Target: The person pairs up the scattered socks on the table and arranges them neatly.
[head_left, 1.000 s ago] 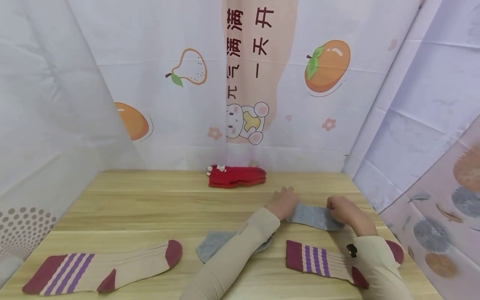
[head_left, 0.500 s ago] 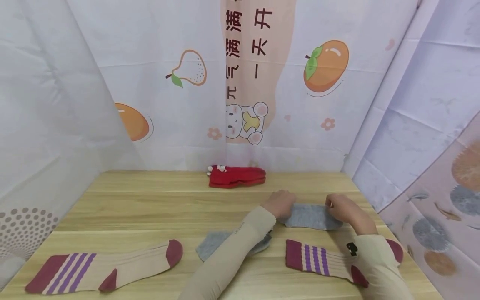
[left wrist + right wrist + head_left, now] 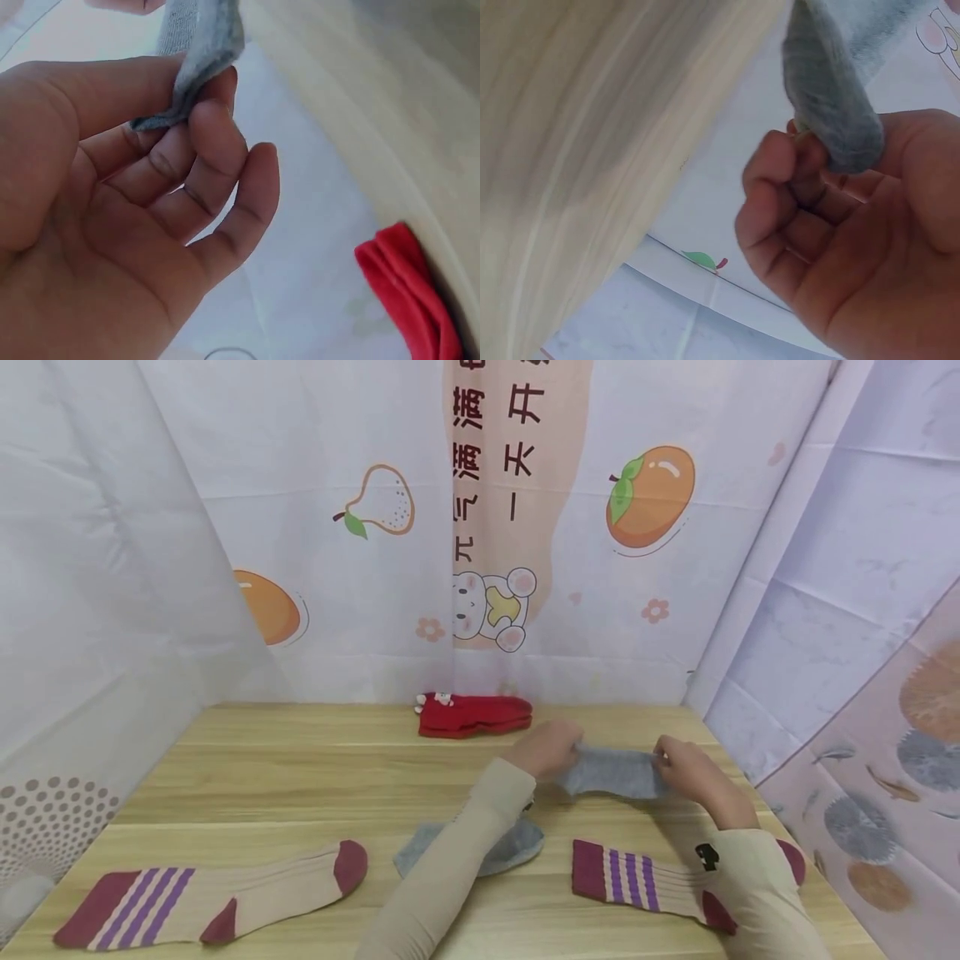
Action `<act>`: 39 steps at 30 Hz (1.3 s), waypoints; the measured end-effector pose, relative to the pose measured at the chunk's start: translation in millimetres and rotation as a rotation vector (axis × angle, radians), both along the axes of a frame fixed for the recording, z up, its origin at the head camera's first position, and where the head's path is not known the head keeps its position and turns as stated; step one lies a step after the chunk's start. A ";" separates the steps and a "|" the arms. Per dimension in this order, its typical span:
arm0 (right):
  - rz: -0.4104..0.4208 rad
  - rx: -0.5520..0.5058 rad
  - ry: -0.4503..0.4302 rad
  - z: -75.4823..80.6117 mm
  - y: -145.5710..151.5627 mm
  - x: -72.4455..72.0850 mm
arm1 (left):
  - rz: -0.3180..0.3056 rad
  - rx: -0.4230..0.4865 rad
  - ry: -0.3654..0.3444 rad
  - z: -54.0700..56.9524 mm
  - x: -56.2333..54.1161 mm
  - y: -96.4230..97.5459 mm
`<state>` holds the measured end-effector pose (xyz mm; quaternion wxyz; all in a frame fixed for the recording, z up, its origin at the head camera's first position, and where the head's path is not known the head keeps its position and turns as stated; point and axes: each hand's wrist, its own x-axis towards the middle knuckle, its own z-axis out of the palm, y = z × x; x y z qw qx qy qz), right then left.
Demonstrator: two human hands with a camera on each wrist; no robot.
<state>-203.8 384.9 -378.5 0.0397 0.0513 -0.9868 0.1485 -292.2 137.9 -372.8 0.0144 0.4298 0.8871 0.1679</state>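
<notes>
A grey sock [image 3: 618,772] is stretched between both hands, over the right part of the table. My left hand [image 3: 546,750] pinches its left end; in the left wrist view the thumb and index finger close on the grey edge [image 3: 202,67], other fingers curled below. At the other end, my right hand [image 3: 693,768] pinches the sock, its grey fabric [image 3: 836,105] hanging over the fingers in the right wrist view. A second grey sock [image 3: 513,847] lies on the table, partly hidden beneath the left sleeve.
A cream sock with maroon and purple bands [image 3: 277,889] lies at the front left. Its like [image 3: 622,878] lies front right, partly under the right sleeve. Folded red socks [image 3: 472,716] rest at the back of the wooden table [image 3: 300,777], before a printed curtain [image 3: 337,610].
Both hands have lifted the grey sock up from the table, and the left hand has shifted a little leftward. The other socks stay where they were.
</notes>
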 end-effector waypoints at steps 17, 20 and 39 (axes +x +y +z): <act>0.018 -0.069 0.069 8.3 -10.0 7.1 | 0.005 0.028 -0.072 10.5 -1.6 -20.7; 0.022 -0.066 0.086 9.8 -12.3 8.7 | 0.017 0.019 -0.091 15.3 3.4 -25.6; 0.064 -0.043 0.177 32.5 -26.9 11.5 | -0.009 0.064 -0.137 32.0 6.8 -64.7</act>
